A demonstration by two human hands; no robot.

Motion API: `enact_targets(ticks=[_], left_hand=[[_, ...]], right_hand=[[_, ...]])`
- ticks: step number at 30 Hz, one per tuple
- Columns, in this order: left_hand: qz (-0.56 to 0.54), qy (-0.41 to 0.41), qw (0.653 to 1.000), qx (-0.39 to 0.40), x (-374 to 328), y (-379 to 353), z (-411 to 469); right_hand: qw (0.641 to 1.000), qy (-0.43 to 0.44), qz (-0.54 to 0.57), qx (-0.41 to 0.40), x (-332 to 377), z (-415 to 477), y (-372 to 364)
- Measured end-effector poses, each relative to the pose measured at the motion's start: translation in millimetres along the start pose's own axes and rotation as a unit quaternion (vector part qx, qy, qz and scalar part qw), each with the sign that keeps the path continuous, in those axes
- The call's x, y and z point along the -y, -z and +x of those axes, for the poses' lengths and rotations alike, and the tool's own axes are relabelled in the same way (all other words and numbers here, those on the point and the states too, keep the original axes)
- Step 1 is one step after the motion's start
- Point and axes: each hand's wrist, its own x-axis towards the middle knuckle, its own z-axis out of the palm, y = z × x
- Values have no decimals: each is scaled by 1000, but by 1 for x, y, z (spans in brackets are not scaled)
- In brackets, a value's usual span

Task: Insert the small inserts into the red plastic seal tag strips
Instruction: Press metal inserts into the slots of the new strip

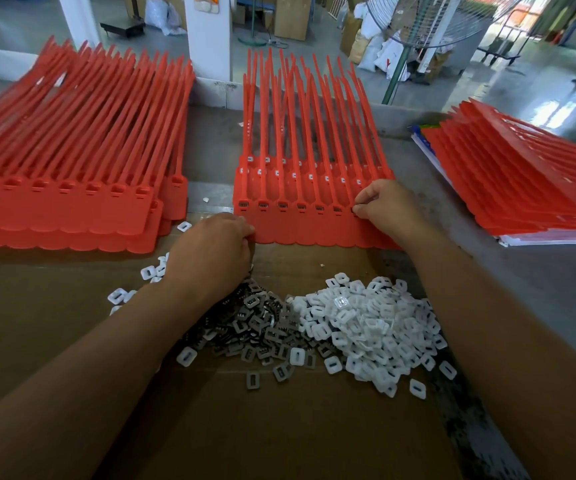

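A stack of red seal tag strips (300, 223) lies in the middle of the table, tails pointing away. Most sockets of its top strip hold dark metal inserts. My left hand (213, 247) grips the strip's lower left corner. My right hand (388, 206) pinches at the rightmost socket; what is between the fingertips is hidden. In front of me on brown cardboard (245, 427) lie a heap of grey metal inserts (262, 327) and a heap of white plastic inserts (373, 327).
A tall pile of red strips (72, 174) sits at the left, another pile (521, 178) at the right on papers. A few white inserts (148, 271) lie scattered by my left wrist. Beyond the table's far edge stand a white pillar (207, 46) and a fan (418, 19).
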Motion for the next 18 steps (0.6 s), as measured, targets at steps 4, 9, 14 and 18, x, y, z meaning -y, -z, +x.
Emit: enact_targets(ticks=[4,9,14,18], left_hand=[[2,1,1000,3,0,0,1],[4,1,1000,4,0,0,1],[5,3,1000,3,0,-1,2],[6,4,1000,4,0,-1,1]], right_hand=[[1000,8,2,-2,-3,0,-1],[1000,10,1,-14,-7,-1,-3],[998,24,52,2,-1,-9,3],[997,54,63,-8,9,-26,10]])
